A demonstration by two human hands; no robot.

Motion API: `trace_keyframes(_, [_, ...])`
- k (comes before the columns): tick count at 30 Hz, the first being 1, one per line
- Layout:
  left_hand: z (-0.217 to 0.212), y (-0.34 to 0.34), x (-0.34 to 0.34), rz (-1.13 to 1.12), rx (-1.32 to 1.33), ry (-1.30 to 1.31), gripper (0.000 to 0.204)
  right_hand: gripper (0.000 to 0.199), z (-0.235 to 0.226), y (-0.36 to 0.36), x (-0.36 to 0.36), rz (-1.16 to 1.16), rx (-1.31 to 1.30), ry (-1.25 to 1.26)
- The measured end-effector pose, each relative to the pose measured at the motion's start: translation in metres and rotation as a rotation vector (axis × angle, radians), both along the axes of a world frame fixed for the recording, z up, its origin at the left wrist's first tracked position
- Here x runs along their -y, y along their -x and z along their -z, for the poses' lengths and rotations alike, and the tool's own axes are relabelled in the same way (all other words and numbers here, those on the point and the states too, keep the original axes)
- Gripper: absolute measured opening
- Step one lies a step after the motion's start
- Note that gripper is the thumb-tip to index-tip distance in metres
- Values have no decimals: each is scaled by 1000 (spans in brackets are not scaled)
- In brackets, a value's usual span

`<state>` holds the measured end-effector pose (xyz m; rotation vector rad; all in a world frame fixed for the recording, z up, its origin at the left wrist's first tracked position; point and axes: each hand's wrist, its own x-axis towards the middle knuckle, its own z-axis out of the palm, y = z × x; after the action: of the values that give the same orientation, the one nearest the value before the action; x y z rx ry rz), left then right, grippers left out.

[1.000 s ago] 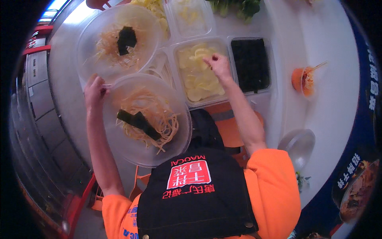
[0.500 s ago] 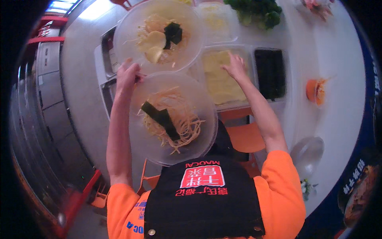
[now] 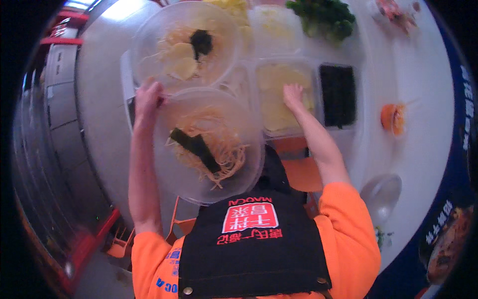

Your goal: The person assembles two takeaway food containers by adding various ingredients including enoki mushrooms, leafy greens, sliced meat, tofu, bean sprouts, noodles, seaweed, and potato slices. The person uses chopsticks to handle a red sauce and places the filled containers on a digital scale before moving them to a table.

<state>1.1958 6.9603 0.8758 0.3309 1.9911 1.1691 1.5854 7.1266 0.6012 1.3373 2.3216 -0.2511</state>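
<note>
Since the earlier frame we have brought our right hand (image 3: 294, 94) deeper, fingers spread, into the tray (image 3: 284, 99) of pale slices, while our left hand (image 3: 148, 97) pinches the near bowl's (image 3: 209, 144) rim on the counter (image 3: 99, 99); light, flexible plastic, best gripped by its rim.

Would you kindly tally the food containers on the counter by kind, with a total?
Round clear bowls with noodles: 2, near bowl held by the left hand, far bowl.
Rectangular trays: 3, pale yellow slices under the right hand, dark sheets, greens.
Total: 5
</note>
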Motion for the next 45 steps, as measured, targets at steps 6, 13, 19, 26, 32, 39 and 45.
trace_keyframes(6, [2,4,2,-16,59,-15,11,25,-20,-28,-18,313,-346,130])
trace_keyframes(13, [-4,6,6,63,52,-29,9,32,-31,-49,-5,370,-427,169])
trace_keyframes(19, [-3,6,6,-19,23,-28,7,20,-11,-48,11,335,-209,245])
trace_keyframes(26, [3,15,14,34,31,-25,9,37,-3,-72,7,345,42,695])
trace_keyframes(32, [8,16,13,9,42,-73,10,40,-4,-86,13,261,-8,692])
trace_keyframes(39, [-1,15,13,59,62,-79,11,43,-82,-102,6,552,-555,403])
trace_keyframes(45, [7,18,13,47,98,-42,13,36,-162,-94,-4,928,-957,388])
